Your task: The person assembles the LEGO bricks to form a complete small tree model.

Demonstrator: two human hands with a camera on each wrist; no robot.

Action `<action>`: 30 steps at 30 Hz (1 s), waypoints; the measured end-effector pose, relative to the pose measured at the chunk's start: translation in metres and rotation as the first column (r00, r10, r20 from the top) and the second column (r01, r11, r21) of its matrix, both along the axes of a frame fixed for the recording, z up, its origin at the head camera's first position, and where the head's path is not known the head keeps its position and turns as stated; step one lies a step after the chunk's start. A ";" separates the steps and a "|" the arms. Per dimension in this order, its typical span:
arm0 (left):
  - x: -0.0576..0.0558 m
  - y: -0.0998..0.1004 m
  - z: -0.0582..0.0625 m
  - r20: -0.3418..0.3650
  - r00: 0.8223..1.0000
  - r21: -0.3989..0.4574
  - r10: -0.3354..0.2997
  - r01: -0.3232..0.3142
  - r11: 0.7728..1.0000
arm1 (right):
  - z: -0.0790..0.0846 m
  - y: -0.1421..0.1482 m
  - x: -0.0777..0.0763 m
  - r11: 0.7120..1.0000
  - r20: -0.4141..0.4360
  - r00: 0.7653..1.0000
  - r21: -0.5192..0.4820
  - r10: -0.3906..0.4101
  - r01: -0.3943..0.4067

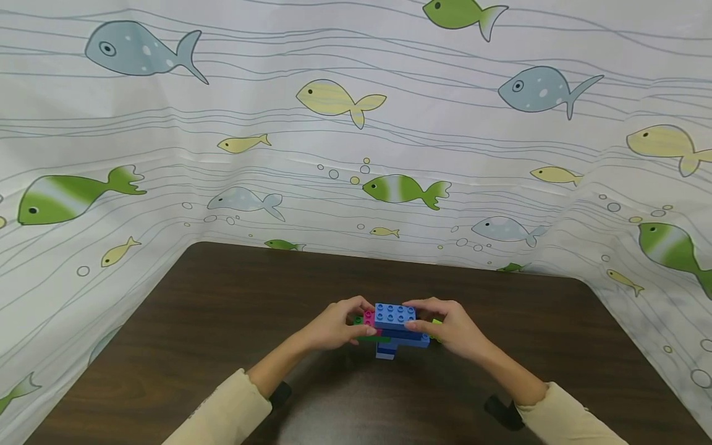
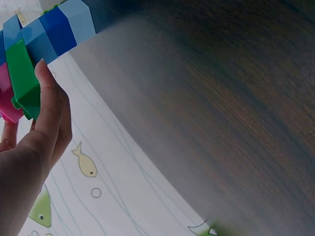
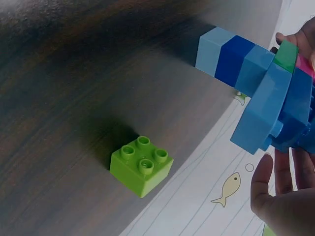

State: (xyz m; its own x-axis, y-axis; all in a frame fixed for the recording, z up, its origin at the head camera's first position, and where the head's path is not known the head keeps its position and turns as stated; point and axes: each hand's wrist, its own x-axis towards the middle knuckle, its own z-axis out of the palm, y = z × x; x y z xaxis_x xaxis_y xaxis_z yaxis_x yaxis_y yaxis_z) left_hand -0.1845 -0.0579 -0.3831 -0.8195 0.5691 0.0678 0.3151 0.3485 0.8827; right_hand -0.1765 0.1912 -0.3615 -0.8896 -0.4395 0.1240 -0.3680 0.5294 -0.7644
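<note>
A toy brick structure stands on the table, its narrow column of light and dark blue bricks [image 3: 230, 61] at the bottom. Across that column lie a green brick [image 2: 24, 81] and a medium blue brick [image 3: 263, 110]. A pink brick [image 2: 7, 96] and a darker blue brick sit above them, and a studded blue brick [image 1: 392, 315] is on top. My left hand [image 1: 334, 324] grips the green and pink end, thumb on the near side. With thumb in front and fingers behind, my right hand [image 1: 453, 327] holds the top blue brick at its right end.
A loose lime green brick [image 3: 141, 167] with studs up lies on the table just right of the structure, partly behind my right hand in the head view. The dark wooden table [image 1: 250, 296] meets fish-patterned white sheeting [image 1: 311, 148] at the back and sides.
</note>
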 end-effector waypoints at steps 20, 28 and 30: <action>0.000 0.000 0.000 0.008 1.000 -0.013 0.008 -0.007 1.000 | -0.003 0.009 -0.002 0.994 0.162 0.982 -0.051 0.101 -0.094; -0.001 -0.001 0.003 -0.071 0.997 -0.084 0.000 -0.006 0.996 | -0.004 0.008 -0.003 0.991 0.191 0.975 -0.090 0.111 -0.095; -0.001 -0.001 0.004 -0.058 0.998 -0.076 -0.008 0.004 0.997 | -0.003 0.008 -0.003 0.991 0.186 0.976 -0.089 0.114 -0.098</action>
